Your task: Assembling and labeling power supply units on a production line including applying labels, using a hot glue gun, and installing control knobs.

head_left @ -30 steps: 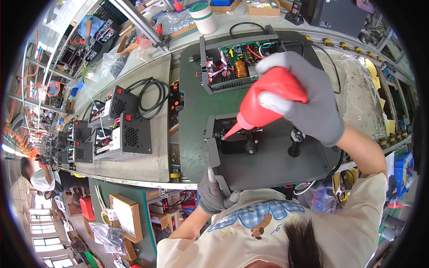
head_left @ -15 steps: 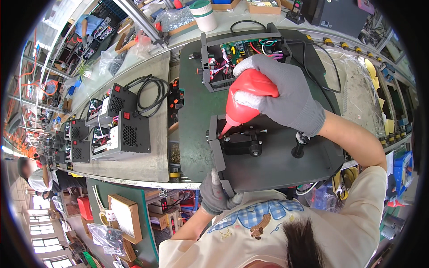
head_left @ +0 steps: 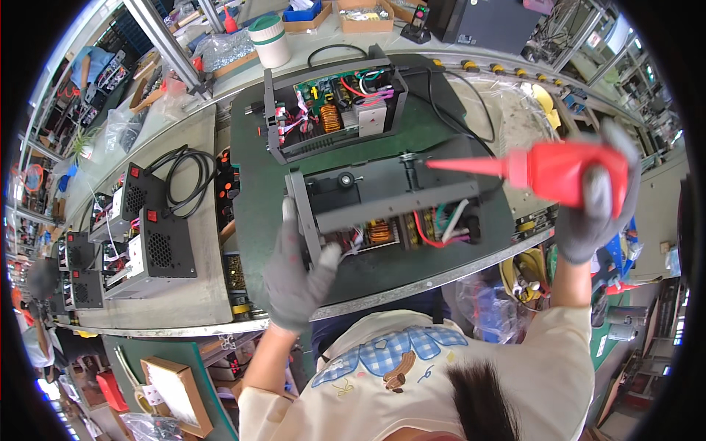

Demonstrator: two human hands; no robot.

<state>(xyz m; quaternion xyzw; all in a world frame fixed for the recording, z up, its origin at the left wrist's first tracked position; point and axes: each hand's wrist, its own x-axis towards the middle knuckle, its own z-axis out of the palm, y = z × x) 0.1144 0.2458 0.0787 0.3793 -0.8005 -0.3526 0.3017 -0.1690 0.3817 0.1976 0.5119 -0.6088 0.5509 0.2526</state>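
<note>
My right hand [head_left: 597, 192], in a grey glove, is wrapped round a red squeeze bottle [head_left: 555, 173]. The bottle lies sideways in the air, its thin nozzle pointing left over the right part of a black metal housing [head_left: 401, 202]. My gloved left hand [head_left: 294, 283] grips the left end of this housing, fingers on the outer side and thumb towards me. The housing is tilted on the dark green board [head_left: 338, 290]; a copper coil [head_left: 379, 231] and coloured wires show along its near side. A black post [head_left: 409, 173] and a round black fitting [head_left: 346, 178] sit on its upper face.
Beyond stands a second open housing [head_left: 331, 151] with a circuit board. Several finished-looking black units [head_left: 165, 242] and a coiled cable [head_left: 176, 173] are on the left. A white tub [head_left: 270, 44] with a green lid stands at the back. The bench's metal edge [head_left: 426, 283] runs before me.
The red bottle has swung right, away from the housing's left end, and turned sideways. The housing has tilted, exposing the coil and wires on its near side. The whole view has shifted.
</note>
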